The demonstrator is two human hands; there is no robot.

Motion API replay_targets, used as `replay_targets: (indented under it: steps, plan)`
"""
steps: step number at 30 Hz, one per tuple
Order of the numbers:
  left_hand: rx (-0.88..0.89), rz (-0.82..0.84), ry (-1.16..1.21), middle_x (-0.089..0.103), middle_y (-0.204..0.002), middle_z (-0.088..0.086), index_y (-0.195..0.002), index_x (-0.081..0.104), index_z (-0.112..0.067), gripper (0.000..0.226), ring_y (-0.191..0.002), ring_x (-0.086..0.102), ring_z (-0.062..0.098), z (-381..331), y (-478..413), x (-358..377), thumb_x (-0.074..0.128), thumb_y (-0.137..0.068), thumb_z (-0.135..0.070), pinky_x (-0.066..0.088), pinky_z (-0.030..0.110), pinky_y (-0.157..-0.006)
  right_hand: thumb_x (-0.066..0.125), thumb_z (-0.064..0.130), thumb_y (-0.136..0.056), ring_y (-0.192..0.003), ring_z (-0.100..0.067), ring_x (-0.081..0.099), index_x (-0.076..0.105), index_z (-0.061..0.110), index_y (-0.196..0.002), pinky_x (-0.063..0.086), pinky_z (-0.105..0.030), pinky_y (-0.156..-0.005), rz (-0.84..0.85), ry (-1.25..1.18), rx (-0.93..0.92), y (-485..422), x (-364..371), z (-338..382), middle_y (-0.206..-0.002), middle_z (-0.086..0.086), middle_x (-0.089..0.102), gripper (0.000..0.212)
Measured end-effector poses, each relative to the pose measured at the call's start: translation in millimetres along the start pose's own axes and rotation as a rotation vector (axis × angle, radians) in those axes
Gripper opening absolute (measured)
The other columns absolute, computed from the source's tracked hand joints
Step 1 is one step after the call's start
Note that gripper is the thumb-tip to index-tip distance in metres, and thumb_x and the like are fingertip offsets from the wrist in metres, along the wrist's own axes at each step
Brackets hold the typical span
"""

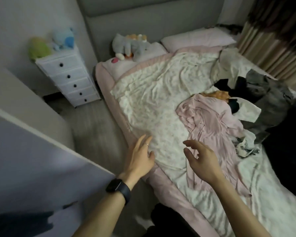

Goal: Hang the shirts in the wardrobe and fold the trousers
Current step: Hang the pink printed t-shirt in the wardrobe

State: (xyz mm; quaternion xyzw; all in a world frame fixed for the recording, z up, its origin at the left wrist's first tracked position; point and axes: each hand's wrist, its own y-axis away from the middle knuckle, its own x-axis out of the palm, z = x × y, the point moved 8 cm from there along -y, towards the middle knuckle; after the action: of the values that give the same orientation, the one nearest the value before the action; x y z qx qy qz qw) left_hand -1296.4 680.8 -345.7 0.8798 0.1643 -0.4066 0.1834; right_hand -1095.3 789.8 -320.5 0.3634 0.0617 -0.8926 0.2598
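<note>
Both hands hover open-fingered above bed.

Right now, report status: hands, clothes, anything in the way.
Left hand and right hand open, empty, over bed. Pink garment crumpled by right hand, not gripped. Clothes pile beyond it. Nothing in the way.

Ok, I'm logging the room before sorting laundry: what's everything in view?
pink garment: one, pale pink, crumpled on the quilt
clothes pile: one, black, grey, white, quilt's right side
quilt: one, white floral, pink border, centre
pillows: two, pale pink, beyond the quilt
plush cluster: count unclear, mostly grey, on one pillow
drawer unit: one, white, left of the quilt
plush toys: two, green and blue, atop the drawer unit
watch: one, black, left wrist
left hand: one, empty, at the quilt's edge
right hand: one, empty, near the pink garment
</note>
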Motion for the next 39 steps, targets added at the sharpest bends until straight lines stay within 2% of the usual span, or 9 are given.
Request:
replay_targets:
  steps: [4,10,17,21,26,31,34,37,39]
  plan:
    - [0.072,0.087,-0.095,0.026,-0.164,-0.002,-0.155,0.037,-0.022,0.06,-0.15,0.027,0.019,-37.2,-50.8,28.4,0.055,-0.098,-0.026,0.027,0.037,-0.121,0.063,0.025,-0.097,-0.107,-0.011,0.059,0.066,0.026,-0.123,0.046,-0.028,-0.088,-0.043,0.006,0.102,-14.5,-31.3,-50.2,-0.112,0.018,0.063,0.026]
    - [0.171,0.237,-0.192,0.025,-0.165,0.0,-0.157,0.033,-0.023,0.061,-0.15,0.026,0.018,-84.5,-112.8,78.5,0.052,-0.099,-0.026,0.022,0.032,-0.122,0.064,0.022,-0.096,-0.109,-0.017,0.061,0.065,0.021,-0.124,0.043,-0.026,-0.086,-0.088,0.018,0.276,-25.4,-61.9,-121.5,-0.118,0.007,0.067,0.028]
    - [0.287,0.448,-0.313,0.02,-0.166,0.0,-0.158,0.029,-0.024,0.061,-0.151,0.023,0.02,-108.9,-187.2,142.8,0.049,-0.101,-0.029,0.021,0.034,-0.123,0.064,0.025,-0.096,-0.106,-0.02,0.065,0.063,0.021,-0.124,0.049,-0.033,-0.086,-0.153,0.003,0.533,-35.5,-74.0,-193.3,-0.118,0.004,0.067,0.029]
    - [0.318,0.534,-0.391,0.019,-0.166,0.002,-0.158,0.03,-0.022,0.061,-0.151,0.023,0.022,-108.1,-243.2,169.5,0.049,-0.1,-0.029,0.022,0.036,-0.122,0.064,0.027,-0.096,-0.102,-0.018,0.065,0.062,0.021,-0.126,0.048,-0.03,-0.084,-0.158,-0.024,0.635,-63.4,-73.3,-215.8,-0.117,0.003,0.068,0.03]
    - [0.325,0.514,-0.45,0.026,-0.162,0.006,-0.156,0.032,-0.021,0.062,-0.147,0.028,0.026,-95.7,-335.5,189.4,0.051,-0.098,-0.027,0.024,0.036,-0.12,0.064,0.028,-0.096,-0.102,-0.017,0.065,0.06,0.019,-0.127,0.049,-0.03,-0.088,-0.158,-0.055,0.715,-132.0,-68.5,-239.0,-0.118,0.002,0.068,0.032]
    - [0.293,0.473,-0.495,0.027,-0.161,0.012,-0.157,0.029,-0.018,0.067,-0.145,0.029,0.031,-66.3,-418.9,215.8,0.055,-0.098,-0.031,0.026,0.041,-0.118,0.063,0.032,-0.095,-0.098,-0.016,0.067,0.058,0.021,-0.129,0.052,-0.033,-0.088,-0.123,-0.053,0.729,-226.3,-47.2,-274.8,-0.122,0.0,0.067,0.036]
    - [0.262,0.448,-0.485,0.037,-0.155,0.014,-0.149,0.043,-0.011,0.063,-0.142,0.035,0.036,-32.5,-458.2,236.3,0.061,-0.091,-0.03,0.032,0.047,-0.116,0.064,0.035,-0.094,-0.093,-0.018,0.068,0.057,0.02,-0.132,0.053,-0.036,-0.088,-0.118,-0.038,0.726,-290.6,-28.3,-295.5,-0.128,-0.003,0.063,0.041]
    - [0.299,0.393,-0.471,0.047,-0.15,0.014,-0.141,0.054,-0.008,0.064,-0.139,0.042,0.038,-1.5,-472.9,252.2,0.072,-0.082,-0.028,0.036,0.052,-0.113,0.064,0.04,-0.095,-0.1,-0.024,0.068,0.051,0.024,-0.139,0.052,-0.035,-0.084,-0.119,0.034,0.636,-355.5,-6.5,-297.1,-0.144,-0.004,0.048,0.049]
    - [0.344,0.359,-0.479,0.039,-0.158,0.011,-0.149,0.046,-0.012,0.066,-0.146,0.034,0.035,5.8,-467.0,257.0,0.065,-0.089,-0.034,0.031,0.053,-0.117,0.062,0.037,-0.096,-0.107,-0.027,0.065,0.042,0.032,-0.147,0.053,-0.038,-0.079,-0.098,0.105,0.563,-393.1,7.7,-294.7,-0.154,0.0,0.034,0.055]
